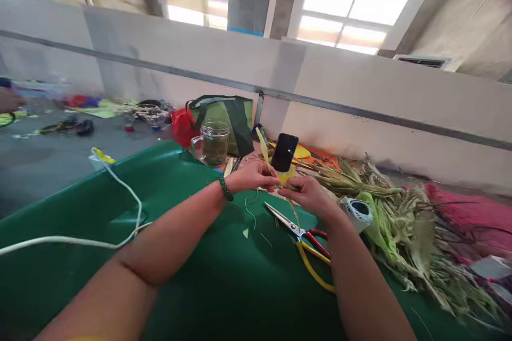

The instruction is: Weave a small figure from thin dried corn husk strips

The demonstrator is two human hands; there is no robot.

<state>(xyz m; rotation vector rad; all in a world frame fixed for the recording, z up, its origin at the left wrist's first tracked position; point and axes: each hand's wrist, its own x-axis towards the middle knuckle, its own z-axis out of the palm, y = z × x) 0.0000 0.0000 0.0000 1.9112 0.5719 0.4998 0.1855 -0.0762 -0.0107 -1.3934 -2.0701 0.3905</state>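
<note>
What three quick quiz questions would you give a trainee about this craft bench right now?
1. True or false: the scissors lie on the green mat, in neither hand.
2. What do the left hand and right hand pinch together? A leaf strip; B white cable; C spool.
3. Fill in: the glass mug stands to the ___ of the phone.
Key: 1 true; 2 A; 3 left.

Your green-covered bench (pixel 224 287) carries scissors (pixel 298 229). Behind the scissors stand a glass mug (pixel 212 143) and a phone (pixel 284 152). A heap of leaves (pixel 400 218) lies to their right and a white cable (pixel 120 192) to their left.
</note>
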